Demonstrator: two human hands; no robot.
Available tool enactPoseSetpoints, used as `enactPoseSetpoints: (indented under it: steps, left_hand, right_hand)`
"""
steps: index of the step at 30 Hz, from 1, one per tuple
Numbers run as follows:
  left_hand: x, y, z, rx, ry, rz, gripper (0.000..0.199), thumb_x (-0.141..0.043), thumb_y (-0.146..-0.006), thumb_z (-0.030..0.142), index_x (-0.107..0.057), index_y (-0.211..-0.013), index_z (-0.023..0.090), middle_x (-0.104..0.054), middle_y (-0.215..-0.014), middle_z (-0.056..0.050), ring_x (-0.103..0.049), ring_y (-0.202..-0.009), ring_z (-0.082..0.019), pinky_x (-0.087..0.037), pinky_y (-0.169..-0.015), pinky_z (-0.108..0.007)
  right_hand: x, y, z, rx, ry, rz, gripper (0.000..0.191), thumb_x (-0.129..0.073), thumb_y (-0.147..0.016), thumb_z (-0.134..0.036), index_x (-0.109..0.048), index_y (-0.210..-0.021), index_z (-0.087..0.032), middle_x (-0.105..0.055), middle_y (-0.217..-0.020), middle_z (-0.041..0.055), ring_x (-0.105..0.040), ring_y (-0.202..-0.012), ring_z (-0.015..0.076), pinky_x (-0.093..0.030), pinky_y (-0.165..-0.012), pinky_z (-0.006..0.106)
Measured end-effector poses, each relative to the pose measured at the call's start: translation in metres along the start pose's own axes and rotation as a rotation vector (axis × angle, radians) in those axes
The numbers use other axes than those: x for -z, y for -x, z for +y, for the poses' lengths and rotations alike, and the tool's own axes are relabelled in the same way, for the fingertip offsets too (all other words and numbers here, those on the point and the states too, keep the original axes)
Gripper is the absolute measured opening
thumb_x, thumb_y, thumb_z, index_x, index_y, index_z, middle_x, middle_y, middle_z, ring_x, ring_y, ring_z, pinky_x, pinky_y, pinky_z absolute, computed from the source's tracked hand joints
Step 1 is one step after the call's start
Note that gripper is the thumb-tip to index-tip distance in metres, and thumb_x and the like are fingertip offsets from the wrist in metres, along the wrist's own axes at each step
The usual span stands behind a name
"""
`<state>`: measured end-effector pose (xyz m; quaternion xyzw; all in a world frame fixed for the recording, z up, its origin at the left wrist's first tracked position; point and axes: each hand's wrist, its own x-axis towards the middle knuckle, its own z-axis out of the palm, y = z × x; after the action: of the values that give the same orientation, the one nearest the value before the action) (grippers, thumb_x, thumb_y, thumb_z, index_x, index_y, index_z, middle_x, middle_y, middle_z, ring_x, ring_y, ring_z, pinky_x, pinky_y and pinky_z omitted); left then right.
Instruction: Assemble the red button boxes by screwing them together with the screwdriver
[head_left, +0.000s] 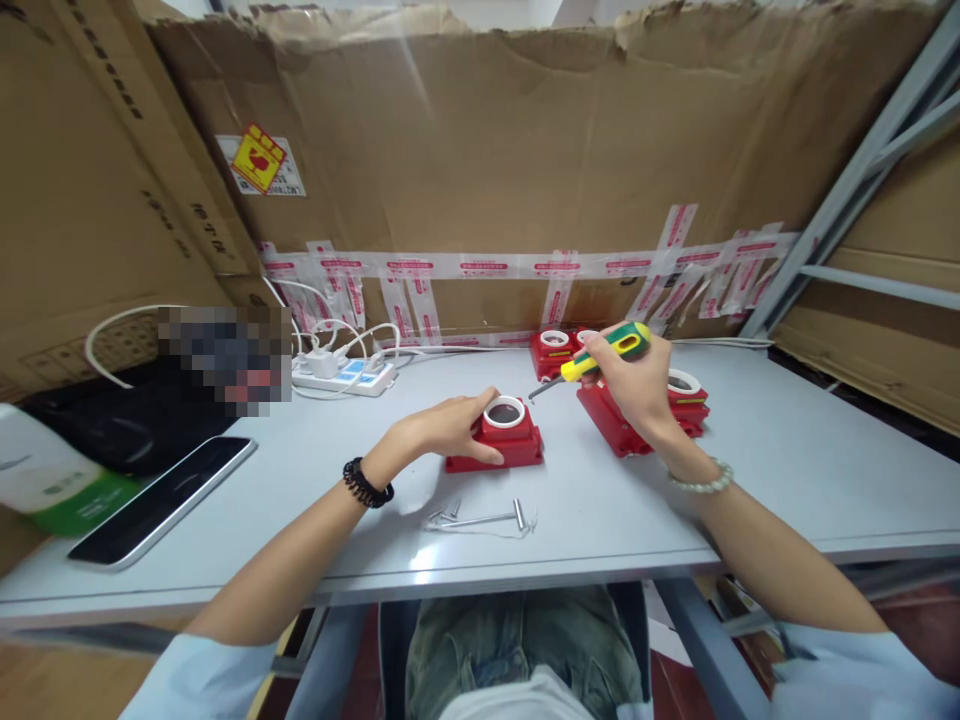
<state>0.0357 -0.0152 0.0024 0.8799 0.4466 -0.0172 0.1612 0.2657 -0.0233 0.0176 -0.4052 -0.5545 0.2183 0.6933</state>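
A red box with a white ring round a dark round window rests on the table, and my left hand grips its left side. My right hand is wrapped round a green and yellow screwdriver. The screwdriver's dark shaft points down and left, its tip just above and right of the near box's ring. Behind and below my right hand are more red boxes, partly hidden by it. Metal rods and small screws lie in front of the near box.
At the back left is a white power strip with plugs and cables. A phone, a black bag and a green and white packet lie at the left. Cardboard stands behind the table, with a metal frame on the right.
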Motion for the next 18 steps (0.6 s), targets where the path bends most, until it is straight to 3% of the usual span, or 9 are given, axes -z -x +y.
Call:
enactPoseSetpoints:
  steps: [18]
  left_hand:
    - [-0.002,0.000,-0.001,-0.017,0.035,0.010,0.060,-0.065,-0.072,0.062,-0.040,-0.109,0.022,-0.063,-0.096,-0.008,-0.059,-0.081,-0.025,-0.040,-0.065,-0.028]
  right_hand:
    - [-0.007,-0.001,0.022,-0.174,-0.045,0.103,0.018,-0.072,-0.068,-0.030,-0.061,-0.062,-0.017,-0.064,-0.050,-0.0021,-0.059,-0.038,0.0124,-0.052,-0.035,0.022]
